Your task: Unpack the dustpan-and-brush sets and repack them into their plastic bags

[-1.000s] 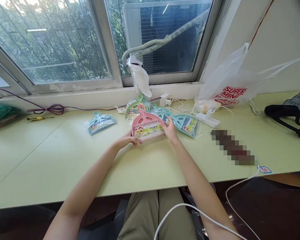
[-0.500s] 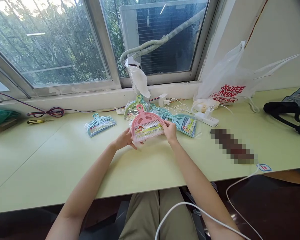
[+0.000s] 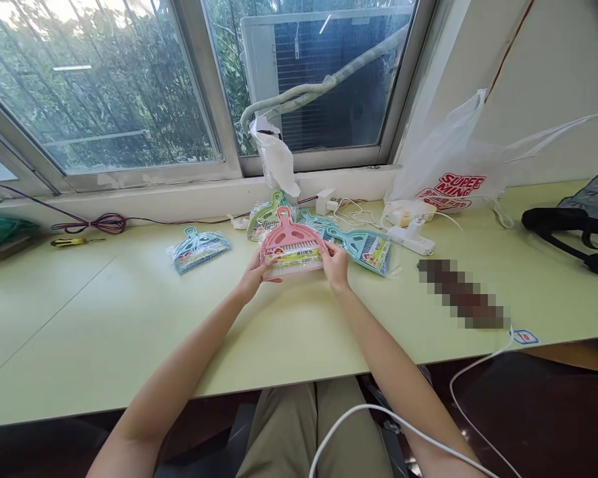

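Note:
A pink dustpan and brush set (image 3: 293,244) in a clear wrapper is held up over the table between both hands. My left hand (image 3: 253,275) grips its lower left corner, with the thumb in front and fingers underneath. On the other side, my right hand (image 3: 335,265) pinches the right edge. Behind the pink set, a green wrapped set (image 3: 266,216) is partly hidden. Blue-green wrapped sets (image 3: 371,249) lie to the right, overlapping each other. Another blue wrapped set (image 3: 199,249) rests apart on the left.
A white power strip (image 3: 411,240) with cables and a white plastic bag (image 3: 443,166) stand at the back right. A blurred-out dark object (image 3: 463,295) lies nearer the edge. At the left are a yellow screwdriver (image 3: 72,242) and a cable bundle (image 3: 112,224). A white cable (image 3: 379,408) crosses my lap.
My left hand has shifted its hold, bringing its thumb over the front of the pink set's lower left corner. The set is now slightly more level.

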Demonstrator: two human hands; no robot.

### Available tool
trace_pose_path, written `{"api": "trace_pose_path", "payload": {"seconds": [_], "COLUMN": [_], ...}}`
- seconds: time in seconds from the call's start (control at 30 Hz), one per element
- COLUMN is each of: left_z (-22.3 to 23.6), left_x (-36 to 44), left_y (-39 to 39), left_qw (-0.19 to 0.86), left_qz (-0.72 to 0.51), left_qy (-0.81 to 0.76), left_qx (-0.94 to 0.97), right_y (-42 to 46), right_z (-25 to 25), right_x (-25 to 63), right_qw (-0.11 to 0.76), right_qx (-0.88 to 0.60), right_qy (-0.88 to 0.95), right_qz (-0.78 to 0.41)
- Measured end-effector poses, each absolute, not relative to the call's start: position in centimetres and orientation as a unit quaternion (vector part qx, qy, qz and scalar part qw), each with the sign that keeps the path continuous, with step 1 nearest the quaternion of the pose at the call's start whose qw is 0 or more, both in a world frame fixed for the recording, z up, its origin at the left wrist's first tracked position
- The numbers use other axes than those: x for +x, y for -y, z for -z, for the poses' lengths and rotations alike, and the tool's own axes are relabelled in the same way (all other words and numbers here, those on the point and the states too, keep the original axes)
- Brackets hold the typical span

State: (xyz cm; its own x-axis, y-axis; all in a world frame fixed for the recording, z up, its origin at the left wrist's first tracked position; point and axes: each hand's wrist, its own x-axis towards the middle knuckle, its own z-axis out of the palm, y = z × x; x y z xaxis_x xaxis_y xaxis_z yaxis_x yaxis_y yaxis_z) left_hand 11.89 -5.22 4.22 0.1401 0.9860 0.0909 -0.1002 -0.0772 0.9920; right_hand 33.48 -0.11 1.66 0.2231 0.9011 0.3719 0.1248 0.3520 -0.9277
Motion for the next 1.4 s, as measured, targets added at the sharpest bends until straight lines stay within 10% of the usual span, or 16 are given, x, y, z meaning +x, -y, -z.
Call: {"api": "trace_pose_path", "payload": {"seconds": [1.4], "left_z": [-2.8], "left_x": [14.0], "left_y": [6.0], "left_qw": [0.286], "left_qz": [-0.6], "left_qy": [-0.538], "left_qx": [0.519], "right_y": [2.7], "right_z": [-2.3], "right_x": [31.1], "right_qw": [0.458], "right_qx": [-0.566], "right_qy": [0.662], "right_qz": [-0.175]}}
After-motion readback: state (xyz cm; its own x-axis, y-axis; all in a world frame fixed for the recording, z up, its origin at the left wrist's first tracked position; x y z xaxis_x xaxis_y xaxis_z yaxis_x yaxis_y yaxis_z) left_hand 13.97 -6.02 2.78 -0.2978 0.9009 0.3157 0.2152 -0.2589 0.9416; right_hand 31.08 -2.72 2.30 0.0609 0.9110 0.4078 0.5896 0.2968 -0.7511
